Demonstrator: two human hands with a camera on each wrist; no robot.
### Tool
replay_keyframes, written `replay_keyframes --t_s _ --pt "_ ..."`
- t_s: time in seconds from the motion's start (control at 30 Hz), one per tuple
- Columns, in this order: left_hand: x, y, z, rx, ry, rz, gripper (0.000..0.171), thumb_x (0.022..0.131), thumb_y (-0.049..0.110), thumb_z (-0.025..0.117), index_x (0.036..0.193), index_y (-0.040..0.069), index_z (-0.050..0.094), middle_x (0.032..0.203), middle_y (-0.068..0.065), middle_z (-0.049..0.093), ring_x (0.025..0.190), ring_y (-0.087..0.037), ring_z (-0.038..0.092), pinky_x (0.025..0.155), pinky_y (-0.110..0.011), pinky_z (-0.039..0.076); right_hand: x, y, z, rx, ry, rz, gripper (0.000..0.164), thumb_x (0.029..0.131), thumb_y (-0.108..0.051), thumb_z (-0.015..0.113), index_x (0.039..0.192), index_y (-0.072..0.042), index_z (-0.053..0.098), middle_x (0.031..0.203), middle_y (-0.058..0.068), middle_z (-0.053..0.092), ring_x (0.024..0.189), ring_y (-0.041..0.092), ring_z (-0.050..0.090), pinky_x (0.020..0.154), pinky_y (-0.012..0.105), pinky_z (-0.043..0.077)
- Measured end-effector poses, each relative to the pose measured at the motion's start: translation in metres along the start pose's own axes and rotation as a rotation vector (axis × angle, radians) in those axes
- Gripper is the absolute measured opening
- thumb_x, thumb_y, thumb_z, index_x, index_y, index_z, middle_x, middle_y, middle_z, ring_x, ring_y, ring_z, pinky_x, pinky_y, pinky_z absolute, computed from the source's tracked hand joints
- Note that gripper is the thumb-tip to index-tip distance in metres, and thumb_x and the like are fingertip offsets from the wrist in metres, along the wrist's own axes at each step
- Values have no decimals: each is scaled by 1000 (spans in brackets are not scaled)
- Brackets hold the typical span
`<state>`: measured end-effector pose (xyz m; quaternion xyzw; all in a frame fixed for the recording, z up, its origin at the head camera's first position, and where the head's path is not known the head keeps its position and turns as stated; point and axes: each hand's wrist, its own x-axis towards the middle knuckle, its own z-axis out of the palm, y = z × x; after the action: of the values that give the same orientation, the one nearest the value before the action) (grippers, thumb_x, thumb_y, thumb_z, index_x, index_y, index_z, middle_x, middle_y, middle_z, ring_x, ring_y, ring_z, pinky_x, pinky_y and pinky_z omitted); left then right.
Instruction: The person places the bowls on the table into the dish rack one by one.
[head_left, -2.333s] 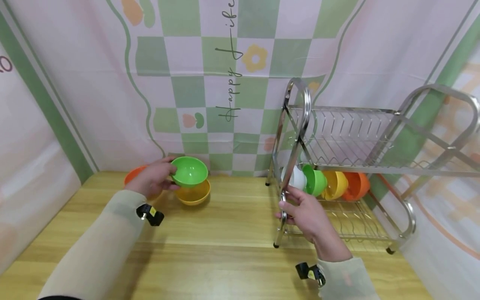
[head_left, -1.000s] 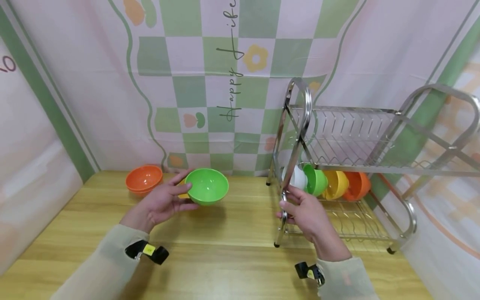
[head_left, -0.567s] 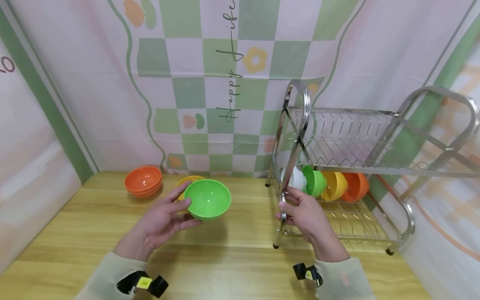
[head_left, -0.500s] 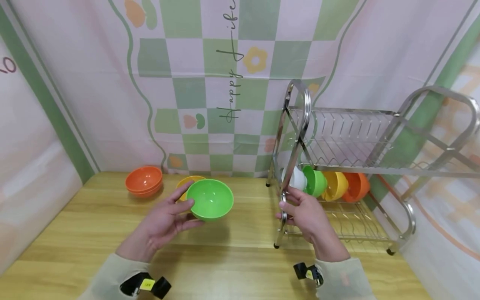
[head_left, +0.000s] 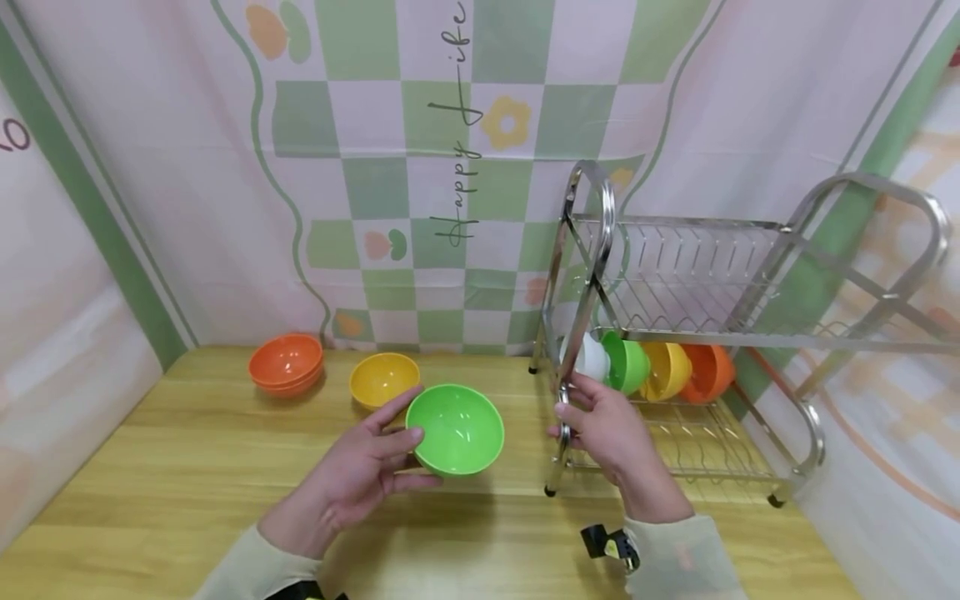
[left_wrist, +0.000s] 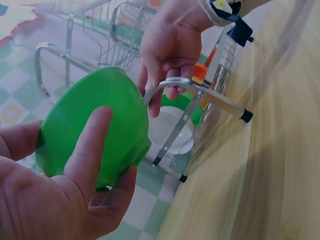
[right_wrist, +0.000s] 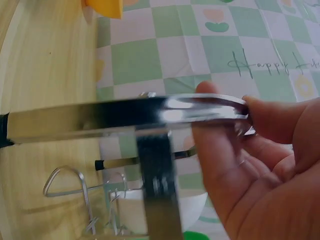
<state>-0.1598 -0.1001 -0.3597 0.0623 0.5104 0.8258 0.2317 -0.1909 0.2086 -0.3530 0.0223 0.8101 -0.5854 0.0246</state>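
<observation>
My left hand (head_left: 367, 467) holds a green bowl (head_left: 457, 429) above the table, thumb over its near side and fingers beneath. In the left wrist view the green bowl (left_wrist: 95, 125) is tilted, its outer wall facing the camera. My right hand (head_left: 611, 433) grips the left front post of the metal dish rack (head_left: 592, 275). In the right wrist view the fingers (right_wrist: 215, 160) and thumb curl round that post. On the rack's lower tier a white bowl (head_left: 592, 360), a green one (head_left: 626, 364), a yellow one (head_left: 666, 371) and an orange one (head_left: 707, 373) stand on edge in a row.
A yellow bowl (head_left: 384, 379) sits on the wooden table (head_left: 187, 467) behind the left hand. Farther left are stacked orange bowls (head_left: 287, 364). A checkered cloth (head_left: 442, 183) hangs behind the table. The rack's upper tier (head_left: 690, 275) overhangs the row of bowls.
My left hand has lifted the green bowl from over the yellow bowl and carried it right and nearer, uncovering the yellow bowl. The right hand has kept its grip on the rack post.
</observation>
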Motion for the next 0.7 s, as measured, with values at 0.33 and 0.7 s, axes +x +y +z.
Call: replay_keyframes --t_s 0.33,0.7 --pt "-6 -3 3 -10 -6 0 69 100 7 58 159 19 25 147 -32 32 115 -38 58 93 -54 52 -32 -26 2 -546 96 -44 71 99 -36 60 154 -4 29 144 25 44 119 43 52 86 56 52" --pt "-9 0 11 -23 -36 4 68 100 8 58 159 20 25 147 -30 34 114 -39 58 91 -53 53 -57 -31 14 387 -134 -112 30 96 -9 63 71 -6 47 65 6 48 57 18 53 63 38 58"
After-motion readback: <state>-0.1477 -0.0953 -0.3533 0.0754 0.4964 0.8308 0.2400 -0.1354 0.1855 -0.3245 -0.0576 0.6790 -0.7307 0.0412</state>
